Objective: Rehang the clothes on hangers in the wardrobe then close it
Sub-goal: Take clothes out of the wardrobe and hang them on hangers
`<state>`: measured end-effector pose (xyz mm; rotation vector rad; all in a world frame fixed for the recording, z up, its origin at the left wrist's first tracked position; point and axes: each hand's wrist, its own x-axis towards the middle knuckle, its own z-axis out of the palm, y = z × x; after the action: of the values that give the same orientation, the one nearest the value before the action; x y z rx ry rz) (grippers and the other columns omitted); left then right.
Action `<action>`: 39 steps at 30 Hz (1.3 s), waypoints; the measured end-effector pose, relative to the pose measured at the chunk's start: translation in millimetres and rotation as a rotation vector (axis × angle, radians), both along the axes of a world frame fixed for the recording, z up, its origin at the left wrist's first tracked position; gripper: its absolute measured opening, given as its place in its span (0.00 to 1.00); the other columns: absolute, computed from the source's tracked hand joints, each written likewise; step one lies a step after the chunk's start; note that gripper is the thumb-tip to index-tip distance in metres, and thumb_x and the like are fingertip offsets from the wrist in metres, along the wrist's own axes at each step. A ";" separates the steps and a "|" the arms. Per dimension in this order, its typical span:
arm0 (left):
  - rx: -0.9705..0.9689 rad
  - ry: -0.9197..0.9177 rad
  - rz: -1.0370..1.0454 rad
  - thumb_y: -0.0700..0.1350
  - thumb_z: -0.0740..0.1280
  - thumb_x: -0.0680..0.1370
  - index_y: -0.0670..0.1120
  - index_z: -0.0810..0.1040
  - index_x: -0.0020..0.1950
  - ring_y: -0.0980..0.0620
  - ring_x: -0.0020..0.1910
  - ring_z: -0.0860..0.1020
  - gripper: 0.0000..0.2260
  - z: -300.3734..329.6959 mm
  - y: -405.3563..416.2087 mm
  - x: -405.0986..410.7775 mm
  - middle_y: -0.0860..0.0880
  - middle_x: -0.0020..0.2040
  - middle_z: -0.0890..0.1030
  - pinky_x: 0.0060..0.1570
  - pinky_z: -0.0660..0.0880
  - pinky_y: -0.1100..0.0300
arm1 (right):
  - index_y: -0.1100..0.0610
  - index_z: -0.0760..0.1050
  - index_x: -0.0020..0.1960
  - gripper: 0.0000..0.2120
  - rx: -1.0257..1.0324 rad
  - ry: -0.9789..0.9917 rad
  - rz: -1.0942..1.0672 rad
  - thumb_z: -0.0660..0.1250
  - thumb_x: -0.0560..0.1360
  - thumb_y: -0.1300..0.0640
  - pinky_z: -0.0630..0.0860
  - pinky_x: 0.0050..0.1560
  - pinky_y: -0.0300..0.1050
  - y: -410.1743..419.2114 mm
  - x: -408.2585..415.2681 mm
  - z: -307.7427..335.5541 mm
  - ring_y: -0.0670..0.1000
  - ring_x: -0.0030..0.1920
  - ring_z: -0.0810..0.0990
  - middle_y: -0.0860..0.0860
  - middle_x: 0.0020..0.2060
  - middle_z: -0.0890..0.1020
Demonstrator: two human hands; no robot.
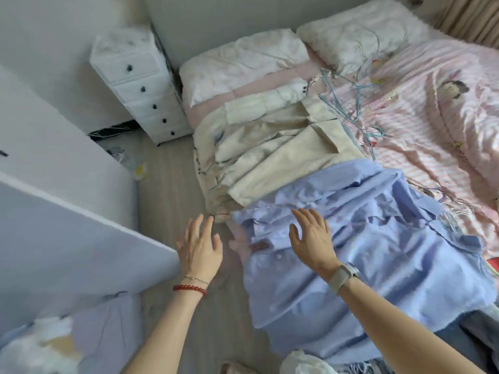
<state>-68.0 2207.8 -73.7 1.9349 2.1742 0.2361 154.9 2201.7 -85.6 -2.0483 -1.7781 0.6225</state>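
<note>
Head view: crumpled blue shirt [351, 252].

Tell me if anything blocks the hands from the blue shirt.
Nothing visible does. The right hand is open just over the blue shirt on the bed's edge; the left hand is open beside it, over bare floor.

A single head-worn view looks steeply down, close over the bed [421, 109] edge and floor [167, 184].

Bare grey wood-look floor [172, 184] leaves a passage between the white wardrobe door panel [67, 225] and the clothes-piled pink striped bed [432, 117]
</note>
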 end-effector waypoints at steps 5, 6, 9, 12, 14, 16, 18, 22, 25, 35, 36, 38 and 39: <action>0.068 0.059 0.256 0.44 0.62 0.77 0.45 0.69 0.68 0.46 0.71 0.62 0.19 27.6 -71.8 -157.7 0.46 0.70 0.67 0.67 0.55 0.46 | 0.52 0.64 0.70 0.21 0.056 -0.073 0.426 0.56 0.78 0.53 0.56 0.69 0.49 -12.8 -159.7 29.3 0.50 0.71 0.59 0.48 0.68 0.68; 0.081 0.059 0.309 0.44 0.62 0.77 0.46 0.69 0.68 0.45 0.71 0.61 0.19 31.9 -87.8 -186.3 0.45 0.70 0.68 0.67 0.55 0.45 | 0.53 0.63 0.70 0.21 0.070 -0.077 0.500 0.56 0.77 0.52 0.56 0.69 0.48 -17.3 -191.6 34.5 0.50 0.71 0.59 0.48 0.68 0.67; 0.127 0.082 0.476 0.43 0.63 0.76 0.45 0.70 0.68 0.43 0.71 0.61 0.20 48.4 -139.6 -267.9 0.44 0.70 0.68 0.67 0.58 0.43 | 0.53 0.63 0.70 0.21 0.111 -0.068 0.702 0.56 0.78 0.52 0.54 0.69 0.47 -36.2 -286.1 50.3 0.49 0.71 0.58 0.48 0.69 0.67; 0.166 0.136 0.648 0.43 0.62 0.76 0.46 0.70 0.68 0.45 0.72 0.60 0.20 68.6 -197.4 -334.1 0.45 0.70 0.67 0.67 0.57 0.45 | 0.53 0.61 0.71 0.21 0.115 -0.016 0.885 0.54 0.79 0.52 0.51 0.71 0.47 -61.3 -371.7 64.7 0.50 0.73 0.54 0.48 0.71 0.63; 0.194 0.182 0.773 0.45 0.62 0.77 0.47 0.69 0.68 0.46 0.72 0.59 0.20 85.2 -240.2 -369.8 0.46 0.71 0.66 0.68 0.54 0.46 | 0.53 0.60 0.72 0.21 0.117 0.004 1.008 0.53 0.79 0.52 0.50 0.72 0.47 -80.5 -426.5 74.1 0.50 0.73 0.53 0.48 0.72 0.62; 0.244 0.230 0.890 0.45 0.62 0.77 0.46 0.69 0.68 0.46 0.72 0.60 0.19 102.7 -283.8 -397.7 0.45 0.71 0.67 0.68 0.52 0.44 | 0.53 0.61 0.71 0.21 0.141 0.036 1.126 0.54 0.79 0.53 0.52 0.71 0.46 -102.5 -478.2 84.7 0.50 0.73 0.55 0.49 0.71 0.64; 0.275 0.268 1.005 0.45 0.62 0.77 0.46 0.69 0.68 0.46 0.72 0.60 0.19 119.4 -325.1 -417.8 0.45 0.70 0.67 0.68 0.52 0.44 | 0.53 0.64 0.70 0.20 0.176 0.089 1.236 0.55 0.78 0.54 0.56 0.69 0.45 -126.9 -524.5 96.7 0.50 0.70 0.61 0.49 0.69 0.67; 0.385 0.343 1.181 0.42 0.64 0.76 0.44 0.71 0.67 0.42 0.71 0.63 0.19 148.3 -391.9 -440.5 0.42 0.69 0.69 0.67 0.57 0.43 | 0.56 0.69 0.66 0.17 0.158 0.231 1.431 0.57 0.78 0.57 0.64 0.64 0.46 -177.8 -603.6 125.3 0.54 0.65 0.68 0.52 0.64 0.73; 0.460 0.408 1.282 0.41 0.64 0.76 0.41 0.72 0.66 0.39 0.68 0.65 0.18 168.4 -427.8 -454.9 0.41 0.68 0.69 0.65 0.59 0.41 | 0.59 0.71 0.64 0.16 0.141 0.373 1.557 0.58 0.77 0.60 0.67 0.64 0.48 -216.7 -657.6 149.3 0.57 0.63 0.71 0.55 0.62 0.75; 0.358 0.406 1.628 0.43 0.55 0.80 0.46 0.60 0.73 0.45 0.67 0.66 0.21 211.4 -489.1 -533.9 0.46 0.71 0.64 0.57 0.68 0.48 | 0.70 0.68 0.61 0.15 -0.524 0.753 1.709 0.55 0.78 0.63 0.71 0.50 0.49 -336.6 -811.4 250.7 0.61 0.56 0.74 0.65 0.63 0.72; 0.352 0.360 1.643 0.42 0.54 0.80 0.45 0.59 0.74 0.44 0.65 0.69 0.21 211.3 -490.4 -541.7 0.46 0.71 0.65 0.56 0.70 0.48 | 0.69 0.65 0.64 0.17 -0.564 0.735 1.724 0.55 0.79 0.62 0.70 0.49 0.47 -344.9 -820.6 256.8 0.59 0.57 0.74 0.64 0.65 0.70; 0.341 0.277 1.668 0.42 0.54 0.81 0.45 0.57 0.74 0.43 0.61 0.72 0.21 207.5 -490.9 -554.3 0.45 0.69 0.67 0.53 0.73 0.49 | 0.62 0.62 0.69 0.19 -0.683 0.673 1.756 0.56 0.79 0.59 0.69 0.53 0.42 -357.0 -836.3 261.8 0.52 0.56 0.72 0.59 0.65 0.70; 0.333 0.263 1.683 0.43 0.53 0.81 0.46 0.57 0.74 0.43 0.58 0.74 0.21 204.9 -489.7 -558.7 0.45 0.67 0.69 0.50 0.74 0.50 | 0.59 0.60 0.71 0.21 -0.751 0.654 1.748 0.56 0.79 0.58 0.69 0.55 0.43 -359.7 -843.4 261.2 0.52 0.55 0.73 0.56 0.62 0.71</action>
<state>-626.7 1718.1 131.2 -0.3400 3.4167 0.5868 -688.5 1842.0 175.6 0.2649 -2.5571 2.2029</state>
